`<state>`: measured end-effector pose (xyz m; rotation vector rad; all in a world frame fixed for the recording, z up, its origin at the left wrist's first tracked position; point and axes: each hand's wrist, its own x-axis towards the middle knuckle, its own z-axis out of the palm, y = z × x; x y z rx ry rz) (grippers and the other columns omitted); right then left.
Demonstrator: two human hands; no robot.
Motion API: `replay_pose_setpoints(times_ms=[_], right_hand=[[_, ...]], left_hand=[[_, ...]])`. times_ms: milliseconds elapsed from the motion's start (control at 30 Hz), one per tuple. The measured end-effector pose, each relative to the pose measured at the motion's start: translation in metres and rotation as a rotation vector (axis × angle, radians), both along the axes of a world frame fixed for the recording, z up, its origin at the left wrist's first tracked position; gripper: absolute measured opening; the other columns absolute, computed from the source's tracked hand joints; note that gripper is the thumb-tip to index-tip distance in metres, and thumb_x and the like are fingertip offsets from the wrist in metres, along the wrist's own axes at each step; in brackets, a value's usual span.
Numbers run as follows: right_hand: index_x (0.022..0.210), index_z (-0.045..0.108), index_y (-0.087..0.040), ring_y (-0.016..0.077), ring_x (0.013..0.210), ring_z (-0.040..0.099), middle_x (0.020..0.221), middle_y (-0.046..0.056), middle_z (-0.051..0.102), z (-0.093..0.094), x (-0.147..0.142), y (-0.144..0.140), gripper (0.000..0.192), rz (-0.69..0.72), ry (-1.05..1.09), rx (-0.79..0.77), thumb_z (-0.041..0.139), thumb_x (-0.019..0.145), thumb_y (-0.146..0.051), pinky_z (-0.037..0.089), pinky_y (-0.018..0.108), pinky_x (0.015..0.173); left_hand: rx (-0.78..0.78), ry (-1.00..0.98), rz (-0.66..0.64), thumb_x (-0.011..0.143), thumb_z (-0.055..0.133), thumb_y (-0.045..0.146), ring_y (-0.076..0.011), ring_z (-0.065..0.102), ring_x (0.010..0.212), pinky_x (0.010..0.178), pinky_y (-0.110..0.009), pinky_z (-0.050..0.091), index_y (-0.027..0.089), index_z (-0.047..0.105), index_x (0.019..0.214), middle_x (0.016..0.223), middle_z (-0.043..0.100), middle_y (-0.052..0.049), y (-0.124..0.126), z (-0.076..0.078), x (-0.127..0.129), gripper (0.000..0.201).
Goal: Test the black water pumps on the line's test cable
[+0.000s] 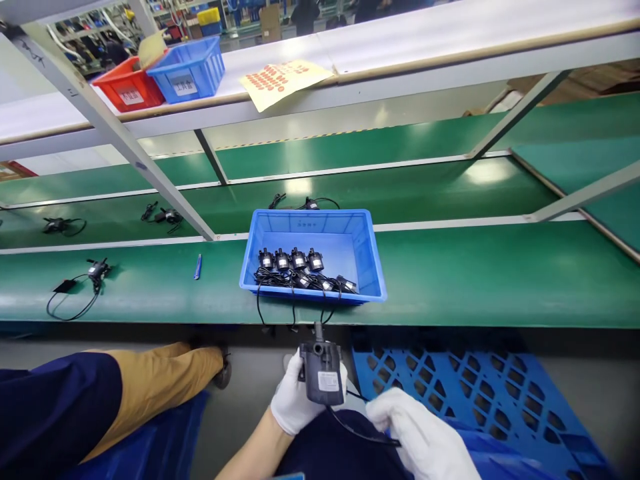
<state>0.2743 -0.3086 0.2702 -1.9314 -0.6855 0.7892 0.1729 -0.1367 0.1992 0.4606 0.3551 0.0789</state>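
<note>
In my gloved left hand (291,403) is a small black water pump (318,367) with a white label and a spout at the top; the fingers wrap round its body. Its black cable (356,433) hangs from the lower end and runs to my gloved right hand (420,427), whose fingers are closed on it. Past the pump, a blue plastic bin (345,250) sits on the green work surface. Several similar pumps (299,259) stand in a row inside, and more lie nearer with coiled cables. Some cable ends dangle over the bin's near wall.
A blue pen-like object (198,267) and a pump with cable (97,270) lie left on the green belt (475,280). Shelf above: red bin (131,83), blue bin (193,70), yellow sheet (285,80). A co-worker's leg (160,380) is left; a blue pallet (475,393), right.
</note>
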Motion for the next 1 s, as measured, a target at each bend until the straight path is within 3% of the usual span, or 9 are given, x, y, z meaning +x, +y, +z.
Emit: replay_pose_setpoints(times_ms=[67,133,233,300,433,533,667,1000], right_hand=[[0.082,0.067,-0.022,0.0128,0.057,0.054,0.073,0.002,0.063,-0.001,0.005,0.0,0.063,-0.019,0.128,0.01,0.032,0.098,-0.072,0.046,0.021,0.053],[0.084,0.065,-0.02,0.0113,0.052,0.046,0.075,0.003,0.062,-0.002,0.01,0.0,0.073,-0.01,0.233,0.017,0.022,0.096,-0.078,0.04,0.023,0.049],[0.084,0.064,-0.021,0.0119,0.051,0.039,0.063,-0.001,0.052,0.002,0.015,-0.001,0.075,0.022,0.275,0.04,0.016,0.097,-0.078,0.037,0.024,0.052],[0.082,0.063,-0.022,0.0133,0.052,0.037,0.056,-0.003,0.042,0.008,0.017,-0.002,0.072,0.034,0.252,0.074,0.018,0.098,-0.076,0.038,0.025,0.057],[0.075,0.06,-0.022,0.0148,0.054,0.038,0.058,-0.001,0.043,0.017,0.022,-0.007,0.071,0.045,0.204,0.113,0.018,0.099,-0.075,0.039,0.027,0.058],[0.077,0.062,-0.023,0.0154,0.051,0.038,0.054,-0.002,0.04,0.015,0.027,-0.01,0.072,0.061,0.183,0.122,0.017,0.099,-0.075,0.037,0.028,0.055],[0.09,0.067,-0.022,0.0138,0.051,0.035,0.056,-0.003,0.039,0.006,0.032,-0.013,0.074,0.08,0.264,0.122,0.017,0.099,-0.075,0.032,0.027,0.054],[0.089,0.066,-0.021,0.0142,0.052,0.041,0.055,-0.002,0.043,-0.028,0.035,-0.035,0.074,0.028,0.301,0.096,0.016,0.099,-0.074,0.034,0.028,0.055]], left_hand=[[0.335,0.057,0.031,0.087,0.054,0.074,-0.0235,0.061,0.1,0.092,-0.039,0.046,0.02,0.06,0.126,0.113,0.063,-0.01,0.002,0.006,-0.004,0.067],[0.668,0.069,0.086,0.079,0.076,0.062,-0.0259,0.056,0.114,0.106,-0.041,0.039,0.025,0.054,0.137,0.124,0.058,-0.009,0.003,0.012,-0.007,0.072],[1.074,0.03,0.195,0.059,0.094,0.05,-0.0274,0.057,0.11,0.106,-0.042,0.039,0.026,0.044,0.146,0.123,0.057,-0.01,0.0,0.019,-0.011,0.104],[1.194,0.058,0.216,0.056,0.097,0.045,-0.0273,0.059,0.104,0.104,-0.042,0.041,0.024,0.041,0.147,0.119,0.059,-0.011,-0.005,0.022,-0.012,0.109],[1.167,0.14,0.192,0.049,0.1,0.029,-0.029,0.061,0.105,0.107,-0.042,0.039,0.022,0.042,0.144,0.118,0.06,-0.012,-0.014,0.028,-0.009,0.112],[1.091,0.135,0.183,0.053,0.099,0.031,-0.0272,0.061,0.102,0.104,-0.041,0.041,0.022,0.037,0.147,0.12,0.059,-0.012,-0.019,0.033,-0.003,0.113],[0.99,0.154,0.161,0.058,0.097,0.039,-0.0262,0.061,0.102,0.104,-0.039,0.041,0.021,0.032,0.15,0.12,0.057,-0.012,-0.024,0.036,0.003,0.114],[0.859,0.229,0.21,0.042,0.102,0.029,-0.0277,0.059,0.105,0.106,-0.039,0.04,0.019,0.048,0.141,0.118,0.06,-0.012,-0.032,0.038,0.004,0.114]])
